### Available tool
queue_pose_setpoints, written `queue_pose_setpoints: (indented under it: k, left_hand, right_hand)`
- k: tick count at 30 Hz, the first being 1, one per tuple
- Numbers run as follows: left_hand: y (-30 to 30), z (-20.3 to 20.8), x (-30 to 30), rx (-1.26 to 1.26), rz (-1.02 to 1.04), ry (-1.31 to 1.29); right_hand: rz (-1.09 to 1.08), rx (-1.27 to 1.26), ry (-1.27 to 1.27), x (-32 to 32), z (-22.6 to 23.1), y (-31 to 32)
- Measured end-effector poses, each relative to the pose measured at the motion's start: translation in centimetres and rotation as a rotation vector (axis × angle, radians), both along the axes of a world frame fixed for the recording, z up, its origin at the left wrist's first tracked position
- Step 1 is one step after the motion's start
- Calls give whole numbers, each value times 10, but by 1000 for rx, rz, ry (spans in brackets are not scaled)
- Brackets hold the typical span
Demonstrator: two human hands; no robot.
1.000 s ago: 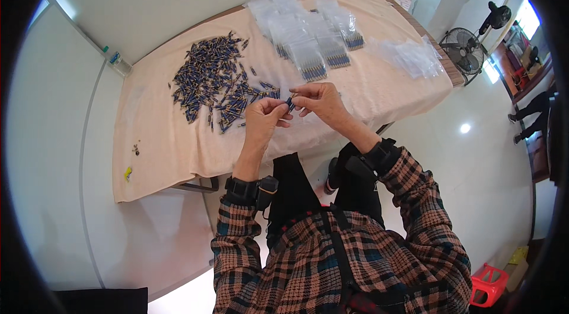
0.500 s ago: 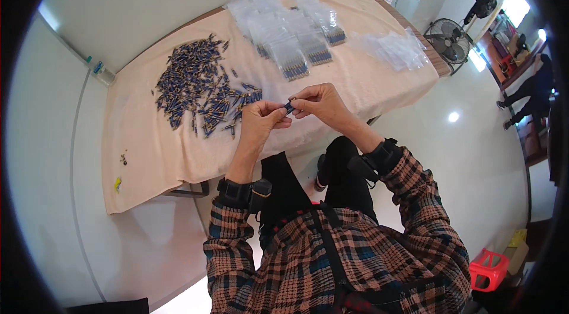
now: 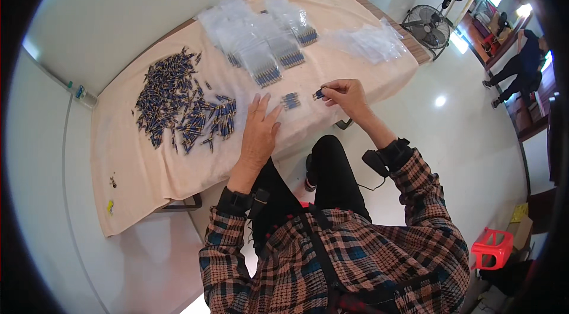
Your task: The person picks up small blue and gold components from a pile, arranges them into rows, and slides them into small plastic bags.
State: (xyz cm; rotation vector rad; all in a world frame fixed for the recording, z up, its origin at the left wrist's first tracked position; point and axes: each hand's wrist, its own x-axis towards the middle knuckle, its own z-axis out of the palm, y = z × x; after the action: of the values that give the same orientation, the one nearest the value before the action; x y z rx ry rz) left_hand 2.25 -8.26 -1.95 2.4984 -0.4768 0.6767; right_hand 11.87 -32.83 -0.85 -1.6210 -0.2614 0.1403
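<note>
My left hand is spread low at the table's front edge, fingers stretched and holding nothing. Just right of its fingertips lies a short row of small dark-blue connectors with gold-coloured ends. Between thumb and fingertips, my right hand pinches a few more such blue-and-gold connectors over the cloth; how many is hidden by the fingers. A big loose heap of the same connectors covers the table left of my left hand. Beyond my hands, clear plastic bags lie overlapping, with rows of connectors at their near ends.
A pale cloth covers the table. Flat clear bags lie at the right end. A small bottle stands by the left wall, and a yellow scrap lies front left. A floor fan, a red stool and a person are at right.
My hands, together around connectors before, have separated. The left has let go and opened; the right has moved rightward with connectors. A short row now shows between them. The whole view has shifted slightly.
</note>
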Motion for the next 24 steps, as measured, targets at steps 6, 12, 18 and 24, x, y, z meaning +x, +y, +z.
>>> queue_pose_setpoints:
  k: [6,12,18,24]
  left_hand:
    - [-11,-2,6,18,-127,118]
    - [-13,-3,5,19,-103,161]
    - [-10,-4,6,2,-112,162]
    - [-10,-6,6,45,-108,167]
  right_hand:
    - [15,17,69,1,-7,8]
    - [40,62,135,2,-11,12]
    - [127,14,201,-1,-8,17]
    - [121,-83,130,-4,-5,26]
